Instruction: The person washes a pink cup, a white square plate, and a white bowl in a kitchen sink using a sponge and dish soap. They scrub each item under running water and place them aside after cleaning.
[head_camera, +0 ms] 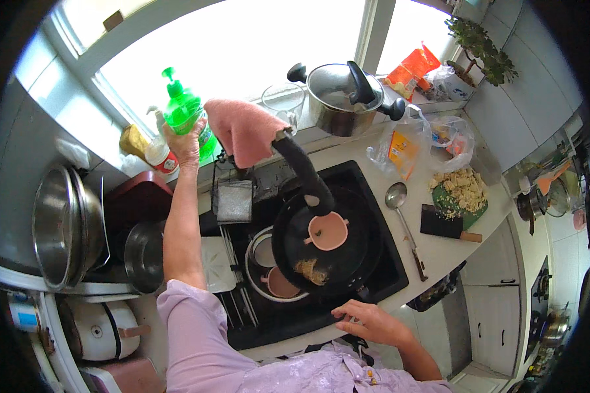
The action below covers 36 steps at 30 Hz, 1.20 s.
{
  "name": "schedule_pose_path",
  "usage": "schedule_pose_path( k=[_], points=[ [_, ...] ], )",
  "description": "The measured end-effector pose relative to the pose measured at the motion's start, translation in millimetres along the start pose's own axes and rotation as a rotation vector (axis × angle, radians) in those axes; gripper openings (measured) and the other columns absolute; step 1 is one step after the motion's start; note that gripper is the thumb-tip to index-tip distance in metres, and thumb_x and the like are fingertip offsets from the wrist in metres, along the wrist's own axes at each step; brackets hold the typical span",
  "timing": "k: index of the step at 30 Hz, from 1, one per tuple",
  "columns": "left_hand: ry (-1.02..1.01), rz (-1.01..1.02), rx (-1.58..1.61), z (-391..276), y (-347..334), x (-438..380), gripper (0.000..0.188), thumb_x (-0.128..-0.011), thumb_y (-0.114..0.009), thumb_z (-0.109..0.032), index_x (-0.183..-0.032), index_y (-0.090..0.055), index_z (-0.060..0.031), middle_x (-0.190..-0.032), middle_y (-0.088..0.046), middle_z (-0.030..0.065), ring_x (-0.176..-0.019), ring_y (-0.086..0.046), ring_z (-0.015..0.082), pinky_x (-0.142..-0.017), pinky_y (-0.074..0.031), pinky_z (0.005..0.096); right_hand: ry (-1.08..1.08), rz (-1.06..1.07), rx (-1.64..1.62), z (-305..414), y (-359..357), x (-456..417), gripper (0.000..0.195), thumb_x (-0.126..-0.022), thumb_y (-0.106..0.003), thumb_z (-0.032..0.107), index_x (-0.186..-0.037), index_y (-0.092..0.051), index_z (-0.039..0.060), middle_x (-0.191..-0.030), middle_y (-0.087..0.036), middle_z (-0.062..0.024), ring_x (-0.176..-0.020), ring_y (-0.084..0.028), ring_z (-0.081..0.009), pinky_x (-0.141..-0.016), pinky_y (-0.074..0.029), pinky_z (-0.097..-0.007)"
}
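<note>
My left hand (183, 141) reaches to the windowsill, its fingers around a green pump bottle (181, 110). Close to my body, my right hand (368, 320) hovers or rests by the sink's front edge, fingers apart and holding nothing. Between my arms is a black sink (393, 275) with a dark pan (287, 245) in it. A pink two-handled bowl (328, 231) and some brownish food scraps (311, 271) lie inside the pan. Partly under the pan, a pale round basin (250, 267) holds another pink bowl (281, 284). A black faucet (302, 164) arches over the pan.
A pink cloth (246, 130) drapes the faucet. A lidded steel pot (344, 115) stands behind it. To the right are a ladle (397, 196), a cleaver (441, 222), crumbled pale food (464, 189) and plastic bags (450, 142). Steel basins (54, 226) lean at left.
</note>
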<state>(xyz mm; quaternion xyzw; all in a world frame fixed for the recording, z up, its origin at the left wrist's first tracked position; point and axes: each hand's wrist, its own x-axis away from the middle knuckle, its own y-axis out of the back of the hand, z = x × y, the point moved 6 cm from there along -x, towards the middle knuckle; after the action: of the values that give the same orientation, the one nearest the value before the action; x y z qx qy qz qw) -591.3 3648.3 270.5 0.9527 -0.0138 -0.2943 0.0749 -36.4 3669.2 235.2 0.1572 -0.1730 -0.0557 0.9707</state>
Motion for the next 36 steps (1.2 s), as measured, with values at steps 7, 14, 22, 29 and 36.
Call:
schedule_pose_path(
  k=[7, 14, 22, 29, 36],
  points=[
    [0.003, 0.121, 0.261, 70.1, -12.6, -11.3, 0.062, -0.080, -0.075, 0.000, -0.134, -0.046, -0.0032, -0.127, -0.056, 0.0093, -0.113, -0.055, 0.0229, -0.099, -0.044, 0.0352, -0.045, -0.030, -0.011, -35.1, 13.7, -15.6, 0.032, -0.090, -0.069, 0.017, -0.116, -0.062, -0.0007, -0.101, -0.065, -0.0125, -0.088, -0.066, -0.0219, -0.078, -0.053, -0.0332],
    [-0.064, -0.086, -0.140, 14.3, 21.5, 37.1, 0.050, -0.084, -0.069, -0.005, -0.128, -0.049, 0.0075, -0.120, -0.060, 0.0180, -0.105, -0.063, 0.0250, -0.094, -0.050, 0.0350, 0.081, -0.619, 0.517, -115.1, 73.1, -131.6, 0.041, -0.086, -0.062, 0.006, -0.126, -0.053, -0.0010, -0.115, -0.059, -0.0194, -0.108, -0.054, -0.0393, -0.093, -0.045, -0.0441],
    [-0.320, 0.173, -0.266, -126.1, 86.9, 261.4, 0.011, -0.093, -0.054, 0.004, -0.100, -0.061, 0.0001, -0.101, -0.063, 0.0131, -0.094, -0.060, 0.0253, -0.089, -0.047, 0.0367, -0.282, -0.530, 1.016, -185.8, 84.0, -200.0, 0.043, -0.075, -0.072, 0.015, -0.115, -0.063, 0.0058, -0.105, -0.069, -0.0144, -0.103, -0.061, -0.0333, -0.086, -0.049, -0.0457],
    [-0.038, 0.915, -0.300, -81.3, 27.0, 378.2, 0.022, -0.081, -0.061, 0.004, -0.101, -0.067, -0.0019, -0.099, -0.067, 0.0109, -0.101, -0.059, 0.0312, -0.088, -0.045, 0.0397, -0.692, -0.197, 0.049, -228.7, 81.8, -178.1, 0.038, -0.074, -0.068, 0.031, -0.085, -0.071, -0.0057, -0.081, -0.071, -0.0145, -0.072, -0.070, -0.0255, -0.064, -0.052, -0.0363],
    [-0.692, 1.367, -0.515, -71.2, -12.4, 438.2, 0.023, -0.072, -0.064, -0.002, -0.094, -0.068, -0.0042, -0.103, -0.064, 0.0114, -0.116, -0.052, 0.0349, -0.096, -0.040, 0.0435, -0.493, -0.274, -0.235, -227.3, 75.2, -157.8, 0.034, -0.084, -0.054, 0.031, -0.077, -0.056, -0.0020, -0.073, -0.065, -0.0196, -0.067, -0.067, -0.0308, -0.064, -0.051, -0.0408]
  ],
)
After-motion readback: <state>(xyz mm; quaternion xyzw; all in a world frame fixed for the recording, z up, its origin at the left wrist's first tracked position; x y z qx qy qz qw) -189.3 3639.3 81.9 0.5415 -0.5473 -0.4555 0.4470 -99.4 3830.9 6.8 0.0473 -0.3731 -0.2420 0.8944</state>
